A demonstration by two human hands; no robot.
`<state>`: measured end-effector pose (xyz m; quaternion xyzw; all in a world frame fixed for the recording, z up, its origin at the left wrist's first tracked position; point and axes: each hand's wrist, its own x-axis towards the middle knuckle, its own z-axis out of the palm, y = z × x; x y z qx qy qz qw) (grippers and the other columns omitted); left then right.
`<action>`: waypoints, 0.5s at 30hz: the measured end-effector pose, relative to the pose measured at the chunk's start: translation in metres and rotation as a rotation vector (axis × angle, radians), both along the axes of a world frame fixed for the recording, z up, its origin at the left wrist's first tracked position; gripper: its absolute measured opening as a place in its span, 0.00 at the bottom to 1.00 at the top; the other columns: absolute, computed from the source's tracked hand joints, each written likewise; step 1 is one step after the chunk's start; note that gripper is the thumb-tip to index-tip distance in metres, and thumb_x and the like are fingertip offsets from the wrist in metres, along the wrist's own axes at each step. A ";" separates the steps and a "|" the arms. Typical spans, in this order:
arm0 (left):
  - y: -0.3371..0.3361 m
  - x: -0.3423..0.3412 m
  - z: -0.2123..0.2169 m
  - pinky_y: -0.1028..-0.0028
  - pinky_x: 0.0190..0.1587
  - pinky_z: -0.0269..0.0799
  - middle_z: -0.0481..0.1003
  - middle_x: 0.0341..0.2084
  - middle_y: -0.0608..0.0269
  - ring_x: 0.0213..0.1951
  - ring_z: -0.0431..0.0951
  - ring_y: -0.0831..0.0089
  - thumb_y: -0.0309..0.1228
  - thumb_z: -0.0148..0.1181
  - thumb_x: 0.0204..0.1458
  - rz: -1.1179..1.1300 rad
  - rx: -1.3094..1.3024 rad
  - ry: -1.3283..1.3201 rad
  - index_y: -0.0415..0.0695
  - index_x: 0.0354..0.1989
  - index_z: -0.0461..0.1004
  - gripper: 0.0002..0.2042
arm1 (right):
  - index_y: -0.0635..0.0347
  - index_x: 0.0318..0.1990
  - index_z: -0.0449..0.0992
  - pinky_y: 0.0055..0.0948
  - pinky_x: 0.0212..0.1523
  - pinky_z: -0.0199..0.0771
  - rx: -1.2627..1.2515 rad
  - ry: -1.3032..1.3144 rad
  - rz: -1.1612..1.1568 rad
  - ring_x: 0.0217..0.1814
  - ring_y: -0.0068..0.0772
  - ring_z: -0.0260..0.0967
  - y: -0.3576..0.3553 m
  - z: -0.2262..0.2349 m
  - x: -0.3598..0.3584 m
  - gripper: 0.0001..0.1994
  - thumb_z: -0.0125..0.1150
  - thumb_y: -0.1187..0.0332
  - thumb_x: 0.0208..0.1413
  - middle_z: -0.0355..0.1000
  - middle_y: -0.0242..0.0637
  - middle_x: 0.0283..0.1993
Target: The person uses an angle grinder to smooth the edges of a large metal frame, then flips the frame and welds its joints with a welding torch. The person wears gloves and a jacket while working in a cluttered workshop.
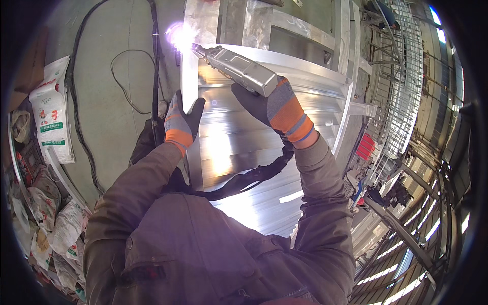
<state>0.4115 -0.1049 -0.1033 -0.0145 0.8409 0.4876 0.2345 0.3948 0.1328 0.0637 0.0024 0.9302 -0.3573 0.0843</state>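
Observation:
My right hand (287,109), in a grey and orange work glove, is wrapped round the rear of a silver welding gun (244,68). The gun points up and left, its nozzle at the corner of a shiny metal panel (264,147). A bright white-violet welding glare (182,38) hides the spot at its tip. My left hand (180,124), gloved alike, holds the near end of the panel's pale edge strip (189,76), thumb on the right side and fingers on the left. A thick black cable (254,175) runs below the right hand across the panel.
Beyond the panel stands a metal frame of bars (300,25). Black hoses (76,96) loop over the floor at left. White printed sacks (53,114) and crumpled bags (66,226) lie at the left. Wire mesh (406,86) and a red basket (365,147) are at right.

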 end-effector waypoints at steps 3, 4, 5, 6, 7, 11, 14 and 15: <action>0.000 -0.001 0.000 0.49 0.59 0.78 0.82 0.53 0.36 0.57 0.82 0.36 0.52 0.68 0.63 -0.004 0.013 0.008 0.37 0.62 0.76 0.31 | 0.58 0.52 0.84 0.44 0.39 0.84 0.014 0.012 0.014 0.39 0.51 0.86 0.000 -0.001 0.000 0.15 0.72 0.58 0.66 0.85 0.44 0.36; -0.001 -0.001 0.000 0.49 0.59 0.78 0.82 0.54 0.36 0.57 0.82 0.36 0.53 0.68 0.63 -0.003 0.013 0.003 0.37 0.62 0.76 0.31 | 0.58 0.52 0.84 0.44 0.38 0.84 0.021 0.008 0.016 0.39 0.51 0.86 0.000 -0.001 0.000 0.15 0.72 0.58 0.66 0.85 0.44 0.36; -0.001 -0.001 -0.001 0.49 0.59 0.78 0.82 0.54 0.36 0.57 0.82 0.36 0.53 0.68 0.63 -0.002 0.013 -0.002 0.37 0.62 0.76 0.31 | 0.58 0.52 0.84 0.44 0.38 0.84 0.028 0.004 0.018 0.39 0.51 0.86 0.000 -0.001 0.001 0.16 0.72 0.58 0.66 0.85 0.44 0.36; -0.001 0.000 -0.001 0.49 0.59 0.78 0.82 0.54 0.36 0.57 0.82 0.36 0.53 0.68 0.63 -0.003 0.014 -0.002 0.37 0.62 0.76 0.31 | 0.58 0.52 0.84 0.44 0.38 0.84 0.017 -0.002 0.008 0.39 0.51 0.86 0.000 -0.001 0.001 0.15 0.72 0.58 0.66 0.85 0.44 0.36; -0.001 0.000 -0.002 0.49 0.59 0.78 0.82 0.54 0.36 0.57 0.82 0.36 0.53 0.68 0.63 0.000 0.014 -0.011 0.37 0.62 0.76 0.32 | 0.58 0.52 0.84 0.43 0.38 0.84 0.005 -0.008 -0.001 0.39 0.50 0.86 0.000 0.000 0.002 0.15 0.72 0.58 0.66 0.85 0.44 0.36; 0.000 0.003 -0.006 0.49 0.60 0.77 0.82 0.55 0.36 0.58 0.81 0.35 0.55 0.68 0.63 0.014 -0.030 0.006 0.36 0.63 0.76 0.33 | 0.59 0.51 0.84 0.42 0.38 0.84 -0.040 -0.026 -0.025 0.39 0.49 0.86 -0.001 0.002 0.003 0.15 0.72 0.59 0.66 0.85 0.43 0.36; 0.001 0.004 -0.008 0.53 0.58 0.78 0.83 0.52 0.39 0.55 0.83 0.41 0.48 0.69 0.65 0.009 -0.045 0.036 0.37 0.64 0.77 0.29 | 0.59 0.51 0.84 0.41 0.39 0.84 -0.054 -0.020 -0.038 0.39 0.49 0.86 -0.001 0.002 0.004 0.14 0.72 0.59 0.66 0.85 0.43 0.36; 0.001 0.004 -0.008 0.55 0.58 0.79 0.84 0.50 0.41 0.53 0.84 0.45 0.44 0.69 0.66 0.007 -0.046 0.049 0.37 0.64 0.77 0.27 | 0.59 0.51 0.84 0.41 0.39 0.84 -0.046 -0.008 -0.029 0.39 0.49 0.86 -0.001 0.002 0.005 0.14 0.72 0.59 0.66 0.85 0.43 0.36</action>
